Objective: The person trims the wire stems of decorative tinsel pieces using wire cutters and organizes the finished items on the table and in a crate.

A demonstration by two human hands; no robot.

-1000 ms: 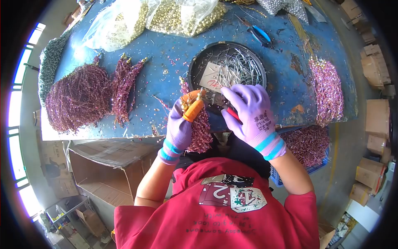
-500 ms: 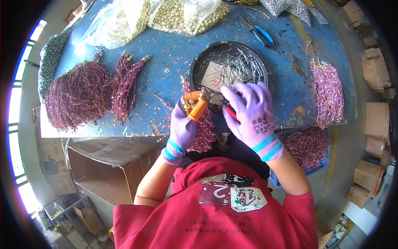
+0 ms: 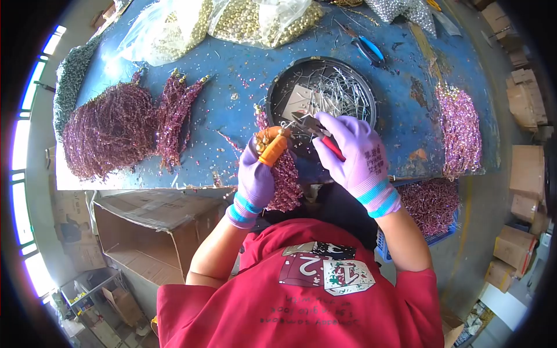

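Note:
My left hand [image 3: 255, 178], in a purple glove with orange covers on thumb and finger, is closed around a bundle of pink tinsel strands [image 3: 285, 188]. Gold beads [image 3: 263, 140] show at its fingers, and a small wire loop [image 3: 285, 124] sticks up at the top. Red-handled pliers [image 3: 329, 146] are gripped in my gloved right hand [image 3: 358, 152]. Their jaws point left, just above and right of the wire loop. Behind the hands stands a round black tray [image 3: 371, 110] with cut wires [image 3: 342, 95] and a piece of card [image 3: 300, 100].
Pink tinsel bundles [image 3: 110, 130] lie on the blue table [image 3: 232, 69] at left, another [image 3: 458, 130] at right. Bags of gold beads [image 3: 261, 23] and blue-handled pliers [image 3: 370, 49] are at the back. Below the edge are a cardboard box [image 3: 156, 220] and a blue crate [image 3: 383, 246] of tinsel.
The pliers have moved up from beside the wire loop and their jaws now show spread over the tray's near side. My right hand has turned slightly; my left hand stays almost in place.

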